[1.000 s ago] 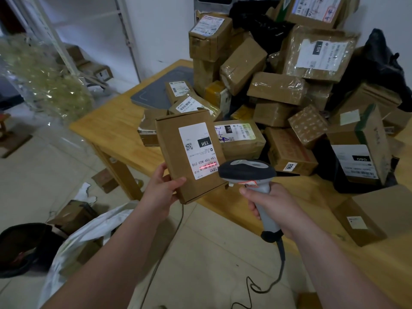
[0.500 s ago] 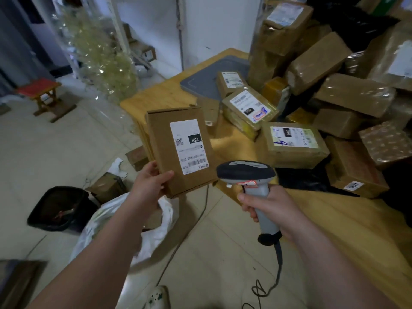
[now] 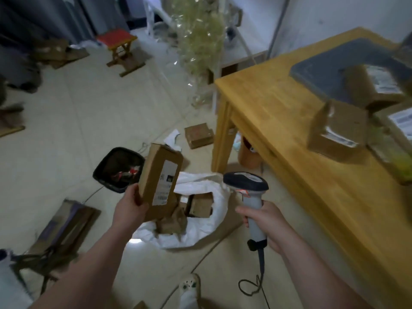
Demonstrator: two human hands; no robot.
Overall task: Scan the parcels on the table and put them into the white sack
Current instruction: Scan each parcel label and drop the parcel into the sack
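Head view, looking down: the left hand (image 3: 130,207) grips a flat brown cardboard parcel (image 3: 159,181) by its lower corner, thumb on the front, and holds it tilted above the open mouth of the white sack (image 3: 220,197). The parcel's facing side carries a white rectangular label with dark print. The sack is crumpled white material lying on the pale tiled floor (image 3: 78,130), with several brown boxes (image 3: 200,205) inside it. The right hand (image 3: 266,221) is wrapped round the light grey plastic handle of a barcode scanner (image 3: 246,182), which has a dark, rounded head; its thin black cable (image 3: 252,286) loops down to the floor. To the right stands the wooden surface (image 3: 278,103), yellow-brown with visible grain. It bears a flat dark grey tray (image 3: 330,68) and blurred cardboard parcels (image 3: 338,132) with white labels. Beyond the held parcel a black square bin (image 3: 118,168) holds scraps, and a small carton (image 3: 198,134) lies on the floor near the surface's leg.
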